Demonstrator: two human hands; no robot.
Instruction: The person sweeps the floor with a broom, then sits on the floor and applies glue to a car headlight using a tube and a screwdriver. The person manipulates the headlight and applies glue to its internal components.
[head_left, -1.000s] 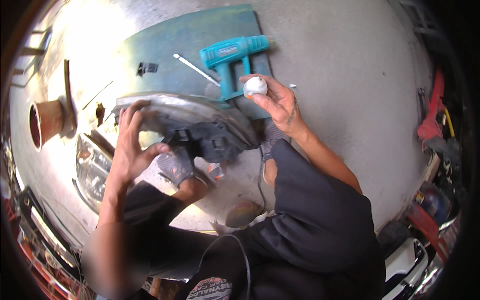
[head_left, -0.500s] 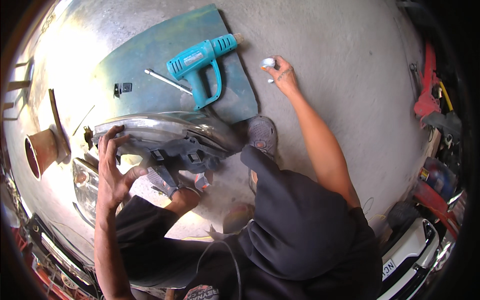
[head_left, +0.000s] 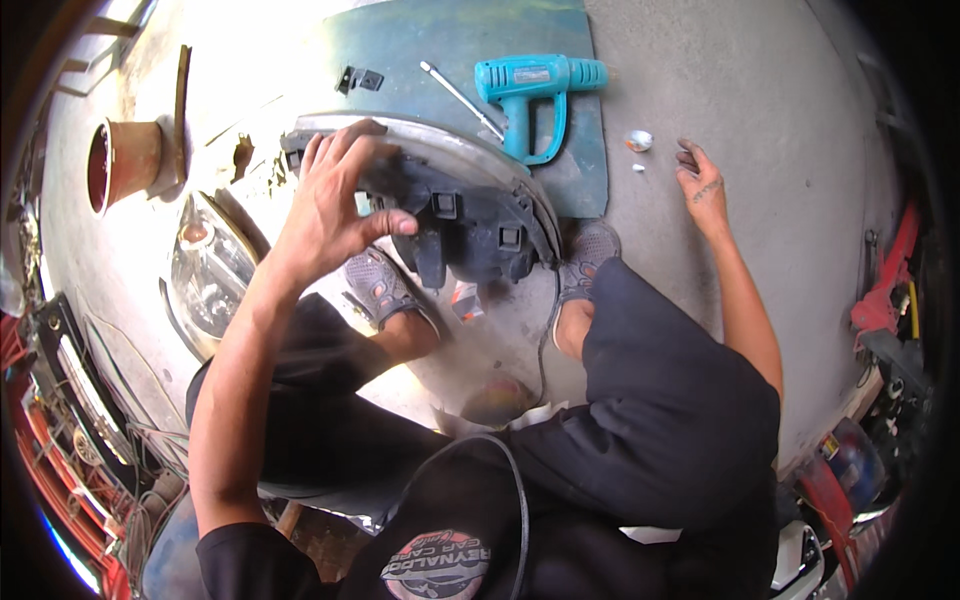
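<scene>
My left hand (head_left: 345, 190) is closed over one end of a car headlight (head_left: 450, 215), fingers across its upper rim and thumb along the black back housing. The headlight is held tilted above my feet, its clear lens side facing away. Out to the right, my right hand (head_left: 703, 185) hovers near the floor with fingers bent and apart, nothing in them. Just left of it lies a small white-and-orange object (head_left: 639, 141), its kind unclear. A tiny white piece (head_left: 638, 168) rests below that.
Beyond the headlight, a teal heat gun (head_left: 530, 90) and a metal rod (head_left: 462, 100) lie on a greenish panel (head_left: 420, 40) with a black clip (head_left: 360, 79). Another headlight (head_left: 210, 265) and a brown pot (head_left: 130, 160) stand left. Red tools (head_left: 885, 290) line the right edge.
My right hand has let go of the white-and-orange object, which now lies on the floor, and has drawn back to the right. My left hand still grips the headlight; the view has shifted.
</scene>
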